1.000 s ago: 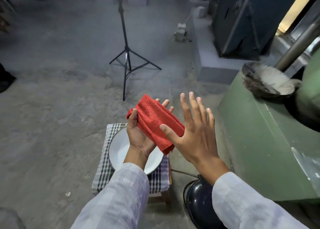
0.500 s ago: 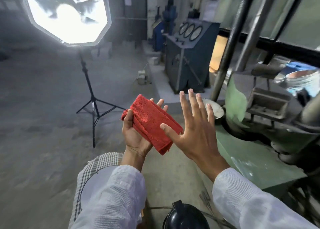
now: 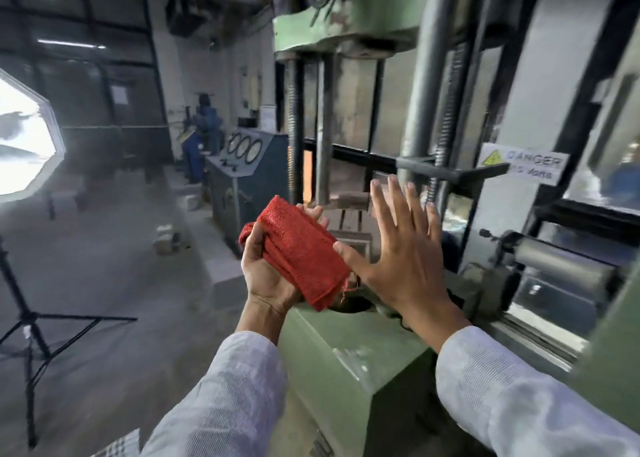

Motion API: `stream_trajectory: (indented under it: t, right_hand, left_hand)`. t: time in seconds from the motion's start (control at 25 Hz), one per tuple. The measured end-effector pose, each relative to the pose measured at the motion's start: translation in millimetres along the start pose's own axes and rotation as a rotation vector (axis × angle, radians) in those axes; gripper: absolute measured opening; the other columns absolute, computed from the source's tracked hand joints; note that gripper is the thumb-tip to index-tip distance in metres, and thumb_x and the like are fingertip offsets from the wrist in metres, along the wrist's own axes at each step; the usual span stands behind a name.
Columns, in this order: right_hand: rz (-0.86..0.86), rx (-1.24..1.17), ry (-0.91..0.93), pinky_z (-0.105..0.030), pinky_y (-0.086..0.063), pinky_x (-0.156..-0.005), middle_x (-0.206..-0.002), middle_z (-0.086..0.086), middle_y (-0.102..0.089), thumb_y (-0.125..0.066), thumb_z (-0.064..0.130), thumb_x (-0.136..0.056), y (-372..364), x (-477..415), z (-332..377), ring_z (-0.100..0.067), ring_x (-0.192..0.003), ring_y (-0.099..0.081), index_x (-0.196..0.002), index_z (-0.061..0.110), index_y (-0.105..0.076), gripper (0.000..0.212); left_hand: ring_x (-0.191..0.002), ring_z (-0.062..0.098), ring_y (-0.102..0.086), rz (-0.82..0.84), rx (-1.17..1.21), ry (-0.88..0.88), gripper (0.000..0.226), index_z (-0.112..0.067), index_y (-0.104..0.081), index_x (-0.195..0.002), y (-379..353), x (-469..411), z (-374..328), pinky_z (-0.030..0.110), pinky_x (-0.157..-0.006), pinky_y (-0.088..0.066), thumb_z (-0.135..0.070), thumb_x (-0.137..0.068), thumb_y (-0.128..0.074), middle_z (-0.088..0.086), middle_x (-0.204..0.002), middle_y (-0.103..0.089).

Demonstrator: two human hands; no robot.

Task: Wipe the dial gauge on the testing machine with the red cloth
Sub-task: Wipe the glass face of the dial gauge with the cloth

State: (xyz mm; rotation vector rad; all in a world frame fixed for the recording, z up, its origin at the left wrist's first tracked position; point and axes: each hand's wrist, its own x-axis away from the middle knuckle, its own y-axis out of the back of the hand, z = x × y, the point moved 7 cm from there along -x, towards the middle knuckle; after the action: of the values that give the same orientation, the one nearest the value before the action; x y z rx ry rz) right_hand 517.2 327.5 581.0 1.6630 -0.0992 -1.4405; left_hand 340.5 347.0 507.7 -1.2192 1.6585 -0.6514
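Observation:
A folded red cloth (image 3: 300, 253) lies across my left hand (image 3: 268, 274), which grips it at chest height, thumb on the cloth's left edge. My right hand (image 3: 398, 249) is held flat beside it with fingers spread and empty, its thumb close to the cloth's right edge. Both hover over the green base (image 3: 349, 356) of the testing machine. Three round dial gauges (image 3: 245, 147) sit on a dark blue console far behind the hands, to the left of the machine's columns.
Steel columns and a threaded screw (image 3: 420, 86) rise right behind my hands. A danger sign (image 3: 523, 162) hangs on the right. A bright octagonal studio lamp (image 3: 24, 141) and a black tripod (image 3: 31, 321) stand at the left on the concrete floor.
My view has swung upward from the floor and stool to the machine's columns and the gauge console. Both hands keep the same pose, cloth still in the left.

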Motion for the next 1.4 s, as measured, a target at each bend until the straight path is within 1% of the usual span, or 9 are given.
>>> stream_trajectory:
  t: [0.16, 0.32, 0.76, 0.88, 1.0, 1.08, 1.16, 1.28, 1.4]
  right_hand:
    - [-0.086, 0.155, -0.084, -0.059, -0.012, -0.135, -0.182, -0.008, -0.009, -0.03, 0.086, -0.093, 85.5, 14.3, -94.4, -0.03, -0.169, -0.008, -0.174, 0.024, -0.009, 0.103]
    - [-0.152, 0.284, -0.175, -0.061, -0.016, -0.134, -0.182, -0.008, -0.014, -0.031, 0.084, -0.094, 169.2, 46.9, -180.7, -0.031, -0.169, -0.014, -0.173, 0.024, -0.014, 0.101]
    - [-0.244, 0.554, -0.45, -0.061, -0.017, -0.134, -0.181, -0.009, -0.018, -0.033, 0.082, -0.093, 393.4, 197.1, -397.1, -0.034, -0.168, -0.018, -0.173, 0.022, -0.018, 0.1]
    - [-0.27, 0.616, -0.502, -0.059, -0.017, -0.134, -0.181, -0.009, -0.019, -0.035, 0.082, -0.094, 429.3, 230.1, -439.8, -0.033, -0.167, -0.021, -0.172, 0.022, -0.021, 0.099]
    - [-0.308, 0.665, -0.553, -0.057, -0.015, -0.134, -0.181, -0.009, -0.019, -0.041, 0.08, -0.096, 445.6, 255.4, -479.9, -0.031, -0.168, -0.02, -0.172, 0.021, -0.017, 0.1]
    - [-0.321, 0.684, -0.59, -0.057, -0.015, -0.133, -0.181, -0.009, -0.018, -0.035, 0.083, -0.095, 447.3, 266.9, -504.6, -0.03, -0.168, -0.018, -0.173, 0.019, -0.015, 0.103]
    - [-0.308, 0.702, -0.627, -0.057, -0.014, -0.134, -0.181, -0.01, -0.015, -0.03, 0.086, -0.094, 444.0, 273.3, -533.0, -0.03, -0.169, -0.015, -0.173, 0.019, -0.011, 0.106]
    - [-0.308, 0.719, -0.682, -0.058, -0.014, -0.135, -0.182, -0.01, -0.012, -0.031, 0.086, -0.093, 440.7, 279.0, -577.2, -0.031, -0.169, -0.013, -0.173, 0.02, -0.009, 0.106]
    - [-0.372, 0.765, -0.714, -0.059, -0.02, -0.133, -0.181, -0.013, -0.014, -0.036, 0.083, -0.094, 440.3, 285.1, -619.5, -0.033, -0.168, -0.016, -0.173, 0.018, -0.012, 0.105]
  left_hand:
    - [-0.142, 0.044, -0.051, 0.107, 0.05, 0.085, 0.072, -0.002, -0.051, -0.148, -78.9, -41.1, 91.1, 0.057, -0.124, -0.035, -0.056, -0.103, -0.038, 0.028, -0.156, -0.049]
    - [-0.161, 0.041, -0.016, 0.145, 0.056, 0.16, 0.076, -0.007, -0.032, -0.159, -154.6, -73.2, 190.1, 0.056, -0.131, -0.013, -0.056, -0.102, -0.039, 0.021, -0.173, -0.015]
    - [-0.153, 0.045, -0.036, 0.238, 0.083, 0.294, 0.095, -0.003, -0.027, -0.163, -307.2, -94.0, 470.1, 0.059, -0.128, -0.023, -0.054, -0.087, -0.055, 0.03, -0.167, -0.03]
    - [-0.149, 0.043, -0.041, 0.18, 0.06, 0.327, 0.081, -0.007, -0.044, -0.153, -329.3, -95.5, 526.7, 0.055, -0.129, -0.023, -0.053, -0.088, -0.053, 0.028, -0.156, -0.045]
    - [-0.114, 0.037, -0.066, 0.026, -0.024, 0.3, 0.053, -0.004, -0.07, -0.117, -339.9, -105.1, 572.3, 0.048, -0.111, -0.047, -0.049, -0.098, -0.049, 0.02, -0.116, -0.069]
    - [-0.091, 0.031, -0.067, -0.094, -0.125, 0.219, 0.04, -0.008, -0.071, -0.093, -348.5, -117.6, 595.8, 0.041, -0.088, -0.054, -0.045, -0.098, -0.055, 0.014, -0.094, -0.069]
    - [-0.09, 0.023, -0.062, -0.158, -0.267, 0.179, 0.03, -0.015, -0.064, -0.091, -358.2, -133.8, 622.3, 0.038, -0.086, -0.049, -0.044, -0.098, -0.061, 0.005, -0.089, -0.064]
    - [-0.117, 0.025, -0.063, -0.193, -0.601, 0.14, 0.055, -0.017, -0.062, -0.13, -365.8, -155.9, 660.9, 0.045, -0.112, -0.042, -0.057, -0.092, -0.06, 0.007, -0.124, -0.069]
    - [-0.156, 0.029, -0.031, -0.118, -1.065, -0.173, 0.091, -0.013, -0.019, -0.166, -379.1, -179.0, 682.6, 0.048, -0.129, -0.023, -0.058, -0.091, -0.046, 0.012, -0.172, -0.028]
